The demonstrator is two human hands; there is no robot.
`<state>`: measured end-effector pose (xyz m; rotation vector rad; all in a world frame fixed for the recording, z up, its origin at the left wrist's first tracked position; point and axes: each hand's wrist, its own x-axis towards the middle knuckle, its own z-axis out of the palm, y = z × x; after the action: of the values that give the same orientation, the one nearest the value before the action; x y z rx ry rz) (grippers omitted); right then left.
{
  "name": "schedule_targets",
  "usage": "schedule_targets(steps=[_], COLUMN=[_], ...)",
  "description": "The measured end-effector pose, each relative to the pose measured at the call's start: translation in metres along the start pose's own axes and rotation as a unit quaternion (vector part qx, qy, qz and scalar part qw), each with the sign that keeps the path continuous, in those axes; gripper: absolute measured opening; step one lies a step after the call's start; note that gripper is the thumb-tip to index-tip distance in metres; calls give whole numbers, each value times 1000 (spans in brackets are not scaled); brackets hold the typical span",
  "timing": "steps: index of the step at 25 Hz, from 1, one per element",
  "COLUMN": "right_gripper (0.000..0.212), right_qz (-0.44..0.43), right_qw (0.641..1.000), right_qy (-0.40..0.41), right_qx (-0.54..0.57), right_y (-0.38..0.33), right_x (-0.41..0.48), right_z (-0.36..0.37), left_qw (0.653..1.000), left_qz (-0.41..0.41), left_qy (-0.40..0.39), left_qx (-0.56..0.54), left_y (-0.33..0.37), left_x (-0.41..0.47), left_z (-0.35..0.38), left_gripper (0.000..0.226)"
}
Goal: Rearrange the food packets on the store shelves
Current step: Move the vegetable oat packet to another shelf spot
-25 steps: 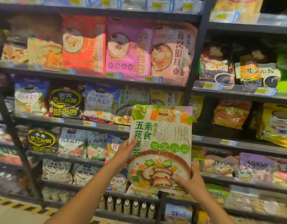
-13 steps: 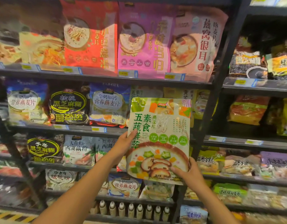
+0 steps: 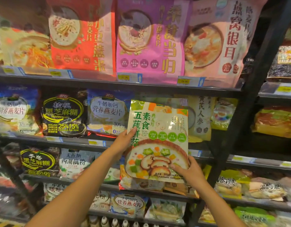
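- Green-and-cream veg oatmeal packet (image 3: 158, 140) held upright in front of the shelves, face toward the camera, bowl pic w/ mushroom slices on lower half
- Left hand (image 3: 125, 141) clamped on the packet's left edge, about mid-height; thumb on the front over the green lettering, other fingers hidden behind
- Right hand (image 3: 189, 172) clamped on the packet's bottom-right corner; fingers lie across the front, near the bowl pic
- Both forearms bare, reaching up from the lower frame
- Packet sits level w/ 2nd shelf (image 3: 76, 141) from top, its top edge overlapping the row there; bottom edge hangs over the shelf below
- Just left of it in that row: blue oatmeal packet (image 3: 107, 112), then black sesame paste packet (image 3: 63, 115)
- Just right, partly hidden behind it: yellow ginseng packet (image 3: 202, 117)
- Top shelf above: red packet (image 3: 82, 36), purple packet (image 3: 149, 38), pink packet (image 3: 220, 38), side by side, touching
- Black upright post (image 3: 249, 99) splits this bay from the next one to the right
- Row of small white bottles (image 3: 115, 222) at the very bottom, only tops visible
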<state>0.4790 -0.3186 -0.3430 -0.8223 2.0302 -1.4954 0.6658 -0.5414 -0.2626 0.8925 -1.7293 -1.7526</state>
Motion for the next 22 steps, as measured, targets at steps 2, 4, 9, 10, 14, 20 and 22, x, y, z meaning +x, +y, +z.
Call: schedule_targets(steps=[2, 4, 9, 10, 14, 20, 22], right_gripper=[63, 60, 58, 57, 56, 60, 61], right_qz=[-1, -10, -33, -35, -34, -6, 0], right_qw=[1000, 1000, 999, 999, 999, 999, 998], right_qy=[-4, -9, -28, -30, -24, 2, 9], right_qx=[0, -2, -12, -12, -23, -46, -58], right_y=[-7, -19, -42, -45, -52, -39, -33], right_x=[28, 53, 105, 115, 144, 175, 181], right_z=[2, 2, -2, -3, -3, 7, 9], left_qw=[1000, 999, 999, 999, 996, 994, 995], left_qz=[-2, 1, -21, -20, -26, 1, 20], left_qy=[16, 21, 29, 38, 90, 98, 89], left_qx=[14, 48, 20, 10, -7, -39, -28], left_y=[14, 29, 50, 48, 52, 46, 37], left_x=[17, 39, 94, 106, 132, 150, 154], left_z=[-2, -2, -10, -13, -7, -1, -3], left_gripper=[71, 64, 87, 92, 83, 108, 126])
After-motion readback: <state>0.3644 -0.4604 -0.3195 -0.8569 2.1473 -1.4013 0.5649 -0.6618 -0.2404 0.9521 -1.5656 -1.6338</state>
